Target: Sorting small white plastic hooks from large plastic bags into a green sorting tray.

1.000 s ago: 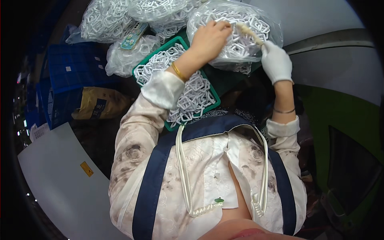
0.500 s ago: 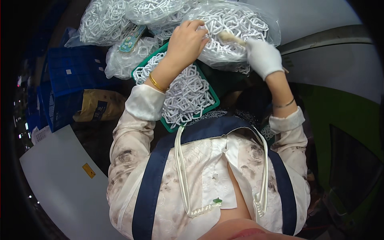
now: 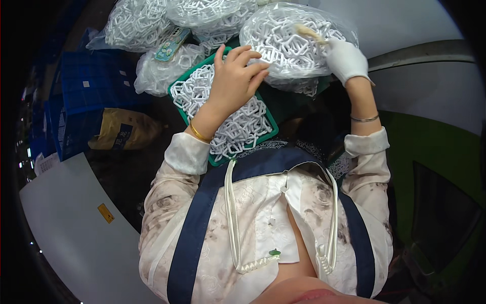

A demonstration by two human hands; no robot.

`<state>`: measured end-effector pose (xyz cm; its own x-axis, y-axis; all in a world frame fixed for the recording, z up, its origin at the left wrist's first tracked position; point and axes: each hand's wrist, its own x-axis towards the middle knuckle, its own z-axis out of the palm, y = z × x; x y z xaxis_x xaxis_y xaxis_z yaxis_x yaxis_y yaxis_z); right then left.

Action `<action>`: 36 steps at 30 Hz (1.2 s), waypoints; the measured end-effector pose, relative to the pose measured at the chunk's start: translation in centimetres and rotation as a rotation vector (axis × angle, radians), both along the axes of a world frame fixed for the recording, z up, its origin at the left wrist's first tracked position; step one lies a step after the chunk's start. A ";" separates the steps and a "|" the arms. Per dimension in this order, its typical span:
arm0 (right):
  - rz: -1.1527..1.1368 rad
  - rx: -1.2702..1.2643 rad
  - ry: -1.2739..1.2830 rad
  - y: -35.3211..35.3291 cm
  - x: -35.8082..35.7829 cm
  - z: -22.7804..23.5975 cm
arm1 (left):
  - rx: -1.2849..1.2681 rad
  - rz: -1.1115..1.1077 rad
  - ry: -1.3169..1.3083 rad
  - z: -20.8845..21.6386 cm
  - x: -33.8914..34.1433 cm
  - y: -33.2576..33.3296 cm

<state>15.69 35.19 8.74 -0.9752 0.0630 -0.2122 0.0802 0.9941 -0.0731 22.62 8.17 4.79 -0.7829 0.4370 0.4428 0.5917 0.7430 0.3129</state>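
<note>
Five bare fingers on our left hand point(image 3: 235, 76) are standing spread and slightly bent above the upper right rim of a green plastic tray point(image 3: 275, 126). Their tips are hanging near the lower left edge of a clear plastic bag point(image 3: 293, 55); we cannot tell whether they are touching it. Our right hand point(image 3: 347, 60), white-gloved, is gripping a pale brush-like tool point(image 3: 309, 33), fingers curling round its handle; its blurred tip is pointing up and left over the bag's white links. Angular white links point(image 3: 243, 126) are filling the tray out to its edges, and its lower end is sitting close against our navy apron point(image 3: 268, 157). A dark gap is running between the tray's right edge and our right forearm point(image 3: 364, 106), leaving that arm room sideways. More bags of links point(image 3: 139, 25) are crowding the tray's upper left, one bearing a phone in a teal case point(image 3: 172, 44). Farther left, a blue plastic crate point(image 3: 91, 101) is standing beside a brown bag point(image 3: 114, 134).
</note>
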 end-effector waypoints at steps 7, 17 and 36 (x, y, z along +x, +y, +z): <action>0.042 0.020 0.046 -1.9 2.9 0.2 | 0.159 0.177 -0.070 -2.1 1.3 -3.0; -0.138 0.067 0.049 1.4 5.4 3.1 | -0.315 0.443 -0.424 -8.7 6.3 -7.9; -0.127 -0.154 0.287 1.6 10.3 1.2 | -0.075 0.242 -0.450 -12.1 4.9 -9.4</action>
